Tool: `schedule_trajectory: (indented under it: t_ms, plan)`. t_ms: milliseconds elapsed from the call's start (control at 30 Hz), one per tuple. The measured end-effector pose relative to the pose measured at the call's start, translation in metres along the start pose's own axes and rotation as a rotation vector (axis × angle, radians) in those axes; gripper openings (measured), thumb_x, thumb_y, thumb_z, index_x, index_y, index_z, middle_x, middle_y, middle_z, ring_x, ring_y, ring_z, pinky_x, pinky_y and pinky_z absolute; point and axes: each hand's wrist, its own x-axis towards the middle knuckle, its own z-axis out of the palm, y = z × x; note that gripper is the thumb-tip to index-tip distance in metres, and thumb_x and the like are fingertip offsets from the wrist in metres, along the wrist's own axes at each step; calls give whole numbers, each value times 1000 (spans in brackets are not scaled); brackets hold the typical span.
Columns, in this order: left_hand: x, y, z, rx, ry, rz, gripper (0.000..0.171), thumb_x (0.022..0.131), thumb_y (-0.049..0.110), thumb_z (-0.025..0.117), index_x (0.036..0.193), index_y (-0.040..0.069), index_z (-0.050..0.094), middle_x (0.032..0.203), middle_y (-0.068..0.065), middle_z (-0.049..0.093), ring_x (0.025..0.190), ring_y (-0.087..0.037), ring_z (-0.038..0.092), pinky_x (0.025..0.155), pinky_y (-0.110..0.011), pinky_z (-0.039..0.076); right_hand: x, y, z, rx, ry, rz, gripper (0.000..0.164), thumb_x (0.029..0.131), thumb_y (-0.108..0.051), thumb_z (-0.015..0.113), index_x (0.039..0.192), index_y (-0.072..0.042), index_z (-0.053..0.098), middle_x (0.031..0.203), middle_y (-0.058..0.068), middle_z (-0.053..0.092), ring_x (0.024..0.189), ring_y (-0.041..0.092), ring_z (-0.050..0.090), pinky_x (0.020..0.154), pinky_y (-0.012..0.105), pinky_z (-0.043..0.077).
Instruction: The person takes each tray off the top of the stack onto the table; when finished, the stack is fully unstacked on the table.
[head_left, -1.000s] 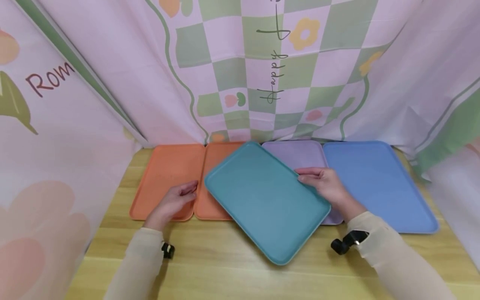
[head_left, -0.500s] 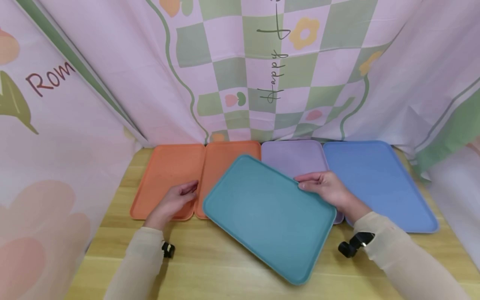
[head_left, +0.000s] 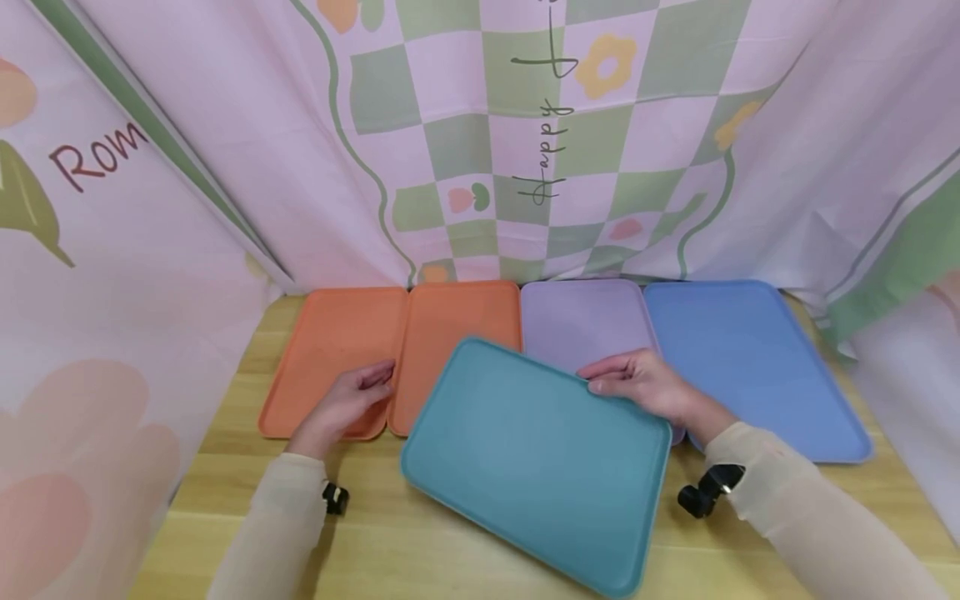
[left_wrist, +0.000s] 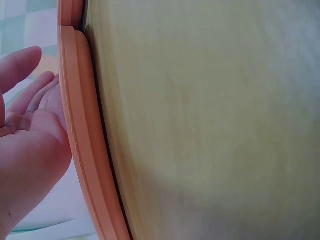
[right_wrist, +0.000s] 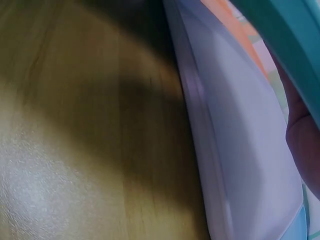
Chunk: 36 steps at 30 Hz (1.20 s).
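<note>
My right hand (head_left: pixel 637 385) pinches a teal tray (head_left: pixel 540 467) by its far long edge, thumb on top. The tray is raised and turned at an angle, overlapping the purple tray (head_left: pixel 585 317) and the right-hand orange tray (head_left: pixel 465 325) in the head view. In the right wrist view the teal tray (right_wrist: pixel 295 45) hangs over the purple one, and the fingers are partly hidden behind it. My left hand (head_left: pixel 348 404) rests on the left orange tray (head_left: pixel 341 333), near its right edge, fingers loosely bent and holding nothing. The left wrist view shows that hand (left_wrist: pixel 35 130) just past the orange rim (left_wrist: pixel 82 110).
A blue tray (head_left: pixel 750 367) lies at the right end of the row, side by side with the others. The trays lie along the back of a wooden table (head_left: pixel 360 542). Printed curtains (head_left: pixel 450 150) hang right behind and at both sides.
The teal tray has moved toward the front of the table and turned, uncovering more of the orange and purple trays. My right hand went along with it; the left hand stayed put.
</note>
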Motion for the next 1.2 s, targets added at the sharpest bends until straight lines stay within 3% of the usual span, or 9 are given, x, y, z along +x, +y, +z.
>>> schedule_trajectory:
  t_ms: [133,300,533,833,1200]
  plan:
    - [-1,2,-1,2,-4,-11,58,110,5,58,164,-6,39,170,-26,40,162,-38,35,127,-51,40,2,1,4,-33,-47,-19,33,103,-15,75,129,5,76,107,8,85,83,17,82,70,36,67]
    - [-2,2,-1,-5,-16,-11,58,111,5,57,164,-5,38,170,-26,38,162,-39,34,125,-50,42,4,2,9,-61,-85,-60,30,103,-13,74,126,6,77,107,9,85,84,15,81,70,32,66]
    - [-2,2,-1,-8,-10,-12,58,110,5,58,164,-4,39,170,-25,39,162,-38,35,126,-50,41,5,5,16,-1,-163,-66,29,102,-11,74,125,7,77,108,7,85,87,19,83,72,34,67]
    - [-1,3,-1,4,-10,-13,58,110,5,57,164,-5,39,170,-26,40,161,-39,36,127,-51,39,7,11,33,-2,-249,-91,25,101,-8,75,122,5,79,113,14,83,93,13,81,79,29,66]
    - [0,1,-2,-3,-14,6,57,110,3,57,164,-6,38,169,-27,40,161,-38,36,128,-51,37,6,12,45,-56,-295,-96,23,102,-10,74,121,1,81,115,17,82,96,9,79,82,24,63]
